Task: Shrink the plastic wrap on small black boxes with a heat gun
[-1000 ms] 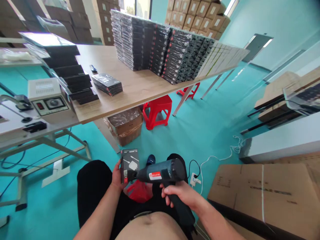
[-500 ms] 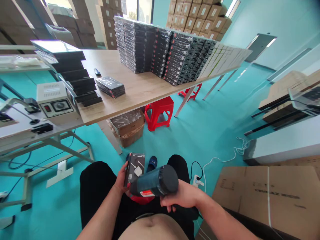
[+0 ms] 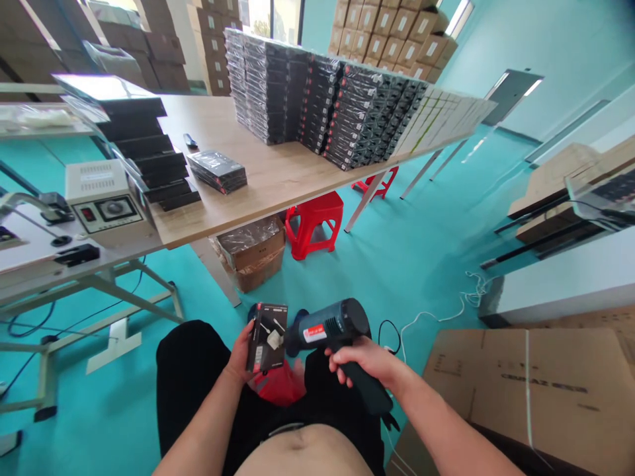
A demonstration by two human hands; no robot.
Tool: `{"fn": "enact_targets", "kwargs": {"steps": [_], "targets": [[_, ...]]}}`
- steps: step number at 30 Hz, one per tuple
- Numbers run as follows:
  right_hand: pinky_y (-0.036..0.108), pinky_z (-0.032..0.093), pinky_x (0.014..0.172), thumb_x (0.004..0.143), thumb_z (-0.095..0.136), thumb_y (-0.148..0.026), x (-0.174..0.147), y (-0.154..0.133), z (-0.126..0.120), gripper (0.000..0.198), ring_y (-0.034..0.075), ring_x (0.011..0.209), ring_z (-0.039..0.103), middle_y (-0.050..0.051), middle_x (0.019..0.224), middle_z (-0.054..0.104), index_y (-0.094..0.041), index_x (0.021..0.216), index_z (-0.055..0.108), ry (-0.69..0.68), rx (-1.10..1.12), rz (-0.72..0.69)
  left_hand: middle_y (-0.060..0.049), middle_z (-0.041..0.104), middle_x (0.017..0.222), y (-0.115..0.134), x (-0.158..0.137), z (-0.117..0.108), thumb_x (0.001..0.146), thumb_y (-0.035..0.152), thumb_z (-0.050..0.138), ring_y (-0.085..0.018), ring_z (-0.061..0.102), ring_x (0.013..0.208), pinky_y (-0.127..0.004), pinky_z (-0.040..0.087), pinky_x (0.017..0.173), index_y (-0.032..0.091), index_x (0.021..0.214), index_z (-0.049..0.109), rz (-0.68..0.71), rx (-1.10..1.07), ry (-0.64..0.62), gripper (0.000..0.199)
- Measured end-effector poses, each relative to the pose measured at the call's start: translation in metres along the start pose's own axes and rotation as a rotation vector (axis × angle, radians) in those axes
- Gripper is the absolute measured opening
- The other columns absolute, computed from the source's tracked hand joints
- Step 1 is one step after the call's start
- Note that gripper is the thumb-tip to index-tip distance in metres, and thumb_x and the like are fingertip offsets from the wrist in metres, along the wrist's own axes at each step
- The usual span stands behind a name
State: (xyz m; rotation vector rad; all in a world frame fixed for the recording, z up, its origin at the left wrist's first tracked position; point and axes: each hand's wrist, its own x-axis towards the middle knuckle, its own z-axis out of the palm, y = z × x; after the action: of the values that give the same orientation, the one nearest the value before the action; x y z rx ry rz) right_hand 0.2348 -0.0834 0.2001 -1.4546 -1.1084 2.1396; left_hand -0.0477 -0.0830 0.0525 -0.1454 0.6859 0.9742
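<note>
Low in front of my lap, my left hand point(image 3: 242, 350) grips a black retail box point(image 3: 266, 338) by its left side. The box stands tilted toward me, with a white charger and cables pictured on its front. My right hand point(image 3: 364, 362) is wrapped round the handle of a dark teal heat gun point(image 3: 325, 327) with a red and white label. Its nozzle points left at the box's right edge, close to it; whether they touch I cannot tell. Between my thighs shows part of a red stool point(image 3: 280, 385).
A wooden table point(image 3: 278, 175) ahead carries rows of shrink-wrapped black boxes point(image 3: 362, 112), a leaning stack of boxes point(image 3: 143, 142) and a small wrapped pile point(image 3: 217, 170). Left stands a sealing machine's control unit point(image 3: 106, 198). A large carton point(image 3: 526, 390) is at right; a white cord point(image 3: 436, 316) crosses the floor.
The heat gun has swung right and up, turning more level, so its nozzle now sits at the box's right edge instead of before its lower part. My left hand keeps the box nearly still.
</note>
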Motion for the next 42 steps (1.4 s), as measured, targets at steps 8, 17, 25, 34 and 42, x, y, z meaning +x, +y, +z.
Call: {"fn": "enact_targets", "kwargs": {"steps": [8, 17, 25, 34, 42], "targets": [[0.021, 0.048, 0.049, 0.074, 0.061, -0.026, -0.009, 0.017, -0.004, 0.028, 0.014, 0.061, 0.063, 0.005, 0.078, 0.067, -0.011, 0.097, 0.065, 0.1, 0.199, -0.039, -0.01, 0.071, 0.097, 0.008, 0.02, -0.02, 0.084, 0.047, 0.06, -0.028, 0.068, 0.091, -0.048, 0.055, 0.082, 0.018, 0.106, 0.061, 0.273, -0.08, 0.11, 0.036], [0.025, 0.047, 0.05, 0.069, 0.065, -0.028, -0.002, 0.017, 0.032, 0.033, 0.015, 0.06, 0.063, 0.007, 0.078, 0.068, -0.01, 0.098, 0.066, 0.065, 0.196, -0.109, -0.013, 0.068, 0.091, 0.008, 0.031, -0.037, 0.083, 0.052, 0.058, -0.029, 0.069, 0.086, -0.049, 0.057, 0.075, 0.015, 0.101, 0.057, 0.21, -0.114, 0.133, 0.041], [0.026, 0.047, 0.051, 0.068, 0.066, -0.028, -0.005, 0.017, 0.029, 0.031, 0.014, 0.058, 0.061, 0.006, 0.076, 0.069, -0.01, 0.093, 0.068, 0.117, 0.11, -0.059, -0.015, 0.067, 0.1, 0.011, 0.023, -0.031, 0.083, 0.044, 0.061, -0.034, 0.066, 0.098, -0.055, 0.055, 0.081, 0.017, 0.099, 0.055, 0.229, -0.208, 0.135, 0.032], [0.026, 0.047, 0.05, 0.067, 0.067, -0.028, -0.003, 0.024, 0.034, 0.032, 0.014, 0.056, 0.061, 0.006, 0.075, 0.069, -0.01, 0.094, 0.069, 0.084, 0.099, -0.041, -0.016, 0.068, 0.1, 0.01, 0.024, -0.028, 0.084, 0.043, 0.06, -0.033, 0.067, 0.097, -0.05, 0.056, 0.079, 0.015, 0.098, 0.057, 0.212, -0.198, 0.117, 0.031], [0.027, 0.047, 0.052, 0.069, 0.067, -0.029, 0.008, 0.014, 0.057, 0.03, 0.015, 0.058, 0.061, 0.005, 0.075, 0.068, -0.011, 0.093, 0.069, 0.027, 0.134, -0.156, -0.009, 0.068, 0.089, 0.009, 0.03, -0.032, 0.084, 0.047, 0.059, -0.024, 0.07, 0.079, -0.04, 0.059, 0.071, 0.018, 0.104, 0.056, 0.249, -0.191, 0.247, 0.035]]}}
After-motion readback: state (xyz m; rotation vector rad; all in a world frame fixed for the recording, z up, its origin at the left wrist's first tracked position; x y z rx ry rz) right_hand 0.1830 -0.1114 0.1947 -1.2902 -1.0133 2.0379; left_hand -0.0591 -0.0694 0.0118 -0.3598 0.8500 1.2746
